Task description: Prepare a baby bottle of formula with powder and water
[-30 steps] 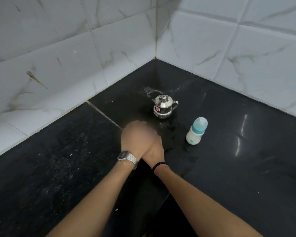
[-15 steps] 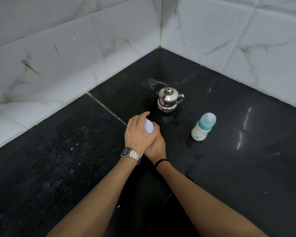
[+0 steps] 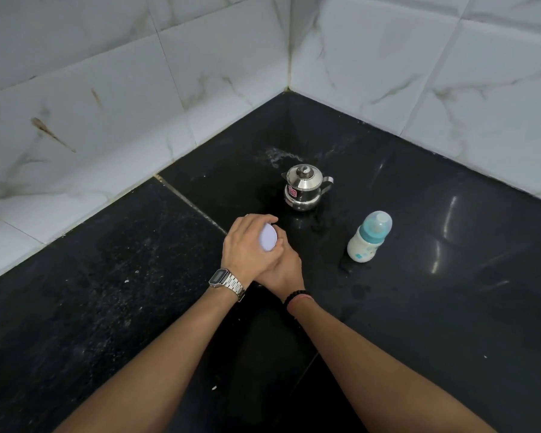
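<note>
**Both hands on a white lid, bottle standing aside**

The left hand [image 3: 247,245] curls its fingers over a round white lid [image 3: 268,242]. The right hand [image 3: 281,270] sits under it, partly hidden; its grip cannot be told. The bottle [image 3: 369,237] stands capped on the black counter [image 3: 450,307], right of the hands and apart from them. A steel pot [image 3: 303,189] stands behind, near the corner.
</note>
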